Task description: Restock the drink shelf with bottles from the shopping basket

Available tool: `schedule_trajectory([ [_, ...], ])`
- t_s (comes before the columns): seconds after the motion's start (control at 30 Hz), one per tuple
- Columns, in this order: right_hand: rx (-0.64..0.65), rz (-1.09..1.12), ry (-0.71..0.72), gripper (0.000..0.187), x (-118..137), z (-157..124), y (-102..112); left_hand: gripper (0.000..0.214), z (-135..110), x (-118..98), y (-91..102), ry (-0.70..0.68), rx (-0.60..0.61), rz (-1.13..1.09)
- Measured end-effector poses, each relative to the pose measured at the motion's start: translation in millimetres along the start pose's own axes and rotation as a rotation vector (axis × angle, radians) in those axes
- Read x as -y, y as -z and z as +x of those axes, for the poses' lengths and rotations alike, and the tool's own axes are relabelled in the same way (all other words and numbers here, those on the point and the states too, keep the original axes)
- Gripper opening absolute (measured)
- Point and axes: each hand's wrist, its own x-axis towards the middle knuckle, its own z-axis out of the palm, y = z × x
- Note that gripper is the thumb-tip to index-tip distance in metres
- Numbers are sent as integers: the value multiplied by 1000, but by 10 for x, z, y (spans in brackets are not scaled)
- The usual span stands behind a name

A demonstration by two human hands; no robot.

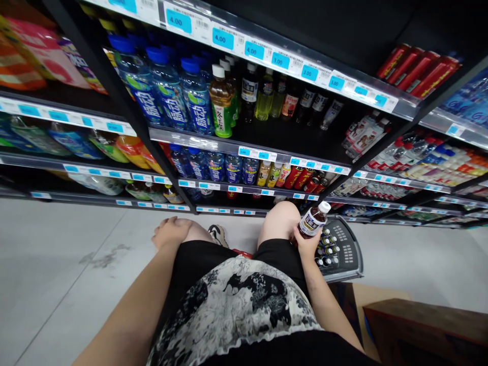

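Observation:
My right hand (305, 244) is closed around a small dark bottle (313, 220) with a white cap and a white label, held beside my right knee. Just below it a grey shopping basket (345, 251) on the floor holds several more bottles of the same kind (326, 248). My left hand (172, 231) rests on my left knee with its fingers curled over it and holds nothing. I am crouched in front of a black drinks shelf (229, 145).
The shelves carry blue-capped water bottles (163, 86), tea and juice bottles (221, 101), red cans (417, 68) and blue price tags. Snack bags (41, 51) fill the left bay. A brown cardboard box (419, 325) stands at the lower right. Grey floor lies to the left.

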Motion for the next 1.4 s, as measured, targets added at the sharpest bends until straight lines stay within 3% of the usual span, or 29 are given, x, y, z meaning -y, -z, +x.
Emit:
schedule_trajectory([
  [0.33, -30, 48, -92, 85, -126, 197, -14, 79, 3, 49, 9, 1, 1, -43],
  [0.6, -11, 53, -96, 78, -275, 331, -27, 80, 148, 109, -136, -44, 67, -106],
  [0.8, 14, 11, -105, 77, -234, 354, -48, 79, 187, 19, -212, -96, 64, -96],
  [0.93, 12, -66, -84, 66, -152, 445, -75, 78, 175, 1, -192, -92, 59, -82],
  [1.1, 182, -93, 21, 59, 20, 776, -198, 76, 171, 27, -168, -56, 65, -27],
  [1.17, 184, -112, 118, 62, 165, 958, -308, 77, 169, 11, -179, -57, 67, -8],
  [1.27, 118, -93, 248, 65, 475, 1249, -539, 75, 157, -55, -220, -71, 59, 25],
  [1.4, -103, -25, 403, 71, 917, 1642, -920, 74, 143, -159, -310, -108, 13, 28],
])
